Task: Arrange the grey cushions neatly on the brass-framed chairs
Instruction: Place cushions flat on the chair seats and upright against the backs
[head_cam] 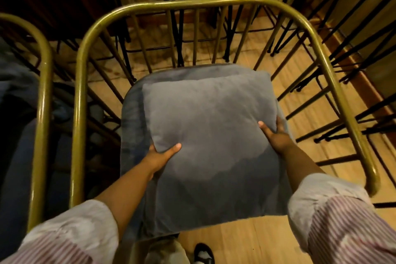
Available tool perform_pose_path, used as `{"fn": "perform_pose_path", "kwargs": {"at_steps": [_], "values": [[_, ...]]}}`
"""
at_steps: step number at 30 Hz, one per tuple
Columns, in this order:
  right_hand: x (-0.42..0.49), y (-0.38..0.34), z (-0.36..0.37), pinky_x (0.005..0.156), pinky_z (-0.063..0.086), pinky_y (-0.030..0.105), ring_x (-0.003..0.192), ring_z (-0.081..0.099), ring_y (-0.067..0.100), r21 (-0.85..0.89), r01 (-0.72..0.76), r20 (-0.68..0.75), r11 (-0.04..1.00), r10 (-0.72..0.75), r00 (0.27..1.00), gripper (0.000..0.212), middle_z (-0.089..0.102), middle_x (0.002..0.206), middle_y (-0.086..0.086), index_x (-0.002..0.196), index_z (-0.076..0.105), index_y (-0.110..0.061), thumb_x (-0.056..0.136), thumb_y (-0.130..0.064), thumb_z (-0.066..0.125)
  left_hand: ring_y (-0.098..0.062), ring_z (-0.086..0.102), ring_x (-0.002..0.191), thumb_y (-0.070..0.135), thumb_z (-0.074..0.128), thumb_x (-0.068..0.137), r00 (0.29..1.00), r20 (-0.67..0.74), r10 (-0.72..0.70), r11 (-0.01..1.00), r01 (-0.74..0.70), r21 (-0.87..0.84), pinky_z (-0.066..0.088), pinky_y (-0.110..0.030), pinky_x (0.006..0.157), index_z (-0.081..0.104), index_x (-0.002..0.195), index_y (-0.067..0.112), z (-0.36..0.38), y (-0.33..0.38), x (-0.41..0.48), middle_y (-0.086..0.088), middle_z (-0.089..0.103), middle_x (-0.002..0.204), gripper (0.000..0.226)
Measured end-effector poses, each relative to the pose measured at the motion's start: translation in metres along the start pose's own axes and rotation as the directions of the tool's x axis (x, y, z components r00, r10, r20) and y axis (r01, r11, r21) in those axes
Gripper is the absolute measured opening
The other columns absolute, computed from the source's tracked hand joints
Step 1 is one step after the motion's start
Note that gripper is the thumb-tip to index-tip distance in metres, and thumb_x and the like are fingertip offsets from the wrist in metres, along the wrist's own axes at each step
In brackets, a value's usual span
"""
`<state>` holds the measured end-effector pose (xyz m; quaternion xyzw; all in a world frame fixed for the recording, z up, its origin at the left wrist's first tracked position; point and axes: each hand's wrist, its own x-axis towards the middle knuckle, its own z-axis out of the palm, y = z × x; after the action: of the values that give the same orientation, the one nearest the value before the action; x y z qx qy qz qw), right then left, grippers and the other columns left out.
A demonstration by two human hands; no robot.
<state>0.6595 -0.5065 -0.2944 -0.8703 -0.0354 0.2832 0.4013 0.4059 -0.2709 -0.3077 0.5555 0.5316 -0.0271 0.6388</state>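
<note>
Striped sleeves (342,221) filled the near corners at 5 and 7 o'clock, both forearms reaching forward to a grey cushion (212,135). The left hand (159,157) gripped the cushion's left edge at about 8 o'clock of it, thumb pressed on top and fingers hidden beneath. The right hand (276,135) clasped the right edge at about 3 o'clock, thumb on top, fingers wrapped around the side. The cushion lay flat between the hands, over the grey seat (132,113) of a chair whose brass frame (192,3) curved around it from 9 through 12 to 3 o'clock. A second brass frame (44,92) stood just beside it at 9 o'clock. A shoe (203,254) showed on the wood floor (246,242) at 6 o'clock.
</note>
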Motion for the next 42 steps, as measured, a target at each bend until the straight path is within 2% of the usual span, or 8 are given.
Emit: {"fn": "perform_pose_path", "kwargs": {"at_steps": [3,7,14,25,27,29,36,42], "values": [[-0.02,0.002,0.005,0.115,0.027,0.045,0.139,0.033,0.037,-0.151,-0.058,-0.112,0.987,0.041,0.993,0.07,0.031,0.156,0.012,0.152,0.017,-0.027,0.092,-0.051,0.046,-0.031,0.046,0.133,0.049,0.082,0.061,0.999,-0.03,0.03,0.999,-0.029,0.022,0.039,-0.047,0.11,0.033,0.147,0.02,-0.002,0.001,-0.017,-0.007,0.044,0.149,0.102],[-0.059,0.0,0.017,0.112,0.029,0.052,0.135,0.035,0.045,-0.385,-0.123,-0.161,0.915,0.065,0.985,0.068,0.035,0.15,0.026,0.151,0.017,-0.016,0.095,-0.052,0.031,-0.03,0.04,0.137,0.031,0.071,0.082,0.998,0.023,0.065,0.992,-0.067,0.105,0.036,-0.045,0.112,0.024,0.15,0.015,-0.011,0.017,-0.063,-0.007,0.039,0.15,0.084],[-0.157,-0.107,0.077,0.103,0.035,0.039,0.123,0.052,0.041,-0.378,0.263,0.264,0.888,-0.169,0.95,0.04,0.057,0.128,0.03,0.119,0.058,0.01,0.096,-0.022,0.051,-0.025,0.039,0.138,0.03,0.065,0.087,0.975,-0.086,0.206,0.962,-0.185,0.203,0.034,-0.033,0.112,0.033,0.146,0.007,-0.07,0.038,-0.171,-0.009,0.041,0.148,0.07],[-0.309,-0.253,0.28,0.082,0.041,0.029,0.102,0.06,0.024,-0.108,0.504,0.577,0.857,-0.359,0.734,0.037,0.063,0.11,0.016,0.122,0.056,0.004,0.094,-0.02,0.054,-0.023,0.047,0.13,0.025,0.063,0.089,0.835,-0.458,0.307,0.949,-0.234,0.21,0.036,-0.027,0.104,0.04,0.141,0.004,-0.322,0.02,-0.263,-0.01,0.046,0.143,0.061],[-0.327,-0.278,0.321,0.07,0.04,0.024,0.088,0.058,0.018,-0.058,0.48,0.585,0.875,-0.36,0.727,0.041,0.061,0.108,0.017,0.126,0.054,0.004,0.094,-0.022,0.055,-0.029,0.042,0.136,0.025,0.063,0.089,0.812,-0.511,0.283,0.957,-0.207,0.202,0.033,-0.033,0.108,0.038,0.143,0.004,-0.378,0.012,-0.264,-0.016,0.042,0.148,0.063],[-0.343,-0.3,0.369,0.085,0.042,0.026,0.102,0.058,0.022,-0.01,0.447,0.589,0.895,-0.356,0.726,0.049,0.06,0.12,0.02,0.129,0.051,0.002,0.091,-0.028,0.06,-0.03,0.041,0.136,0.023,0.063,0.089,0.78,-0.558,0.283,0.958,-0.204,0.2,0.032,-0.033,0.109,0.038,0.142,0.002,-0.438,0.001,-0.259,-0.016,0.042,0.148,0.062],[-0.367,-0.329,0.506,0.117,0.026,0.042,0.142,0.032,0.029,0.035,0.17,0.502,0.985,-0.164,0.849,0.142,0.031,0.156,0.009,0.151,0.019,-0.013,0.038,-0.087,0.063,-0.034,0.031,0.143,0.054,0.047,0.089,0.809,-0.558,0.182,0.951,-0.001,0.308,0.024,-0.047,0.117,0.033,0.147,0.011,-0.613,-0.06,-0.181,-0.015,0.033,0.155,0.074],[-0.341,-0.316,0.541,0.115,0.028,0.047,0.143,0.027,0.034,0.0,0.091,0.405,0.996,-0.083,0.91,0.134,0.019,0.16,0.007,0.152,0.0,-0.03,0.05,-0.07,0.076,-0.038,0.004,0.149,0.082,0.028,0.076,0.809,-0.587,-0.024,0.961,0.181,0.211,0.003,-0.059,0.118,0.005,0.15,0.042,-0.67,-0.083,-0.132,-0.006,0.002,0.164,0.088]]}}
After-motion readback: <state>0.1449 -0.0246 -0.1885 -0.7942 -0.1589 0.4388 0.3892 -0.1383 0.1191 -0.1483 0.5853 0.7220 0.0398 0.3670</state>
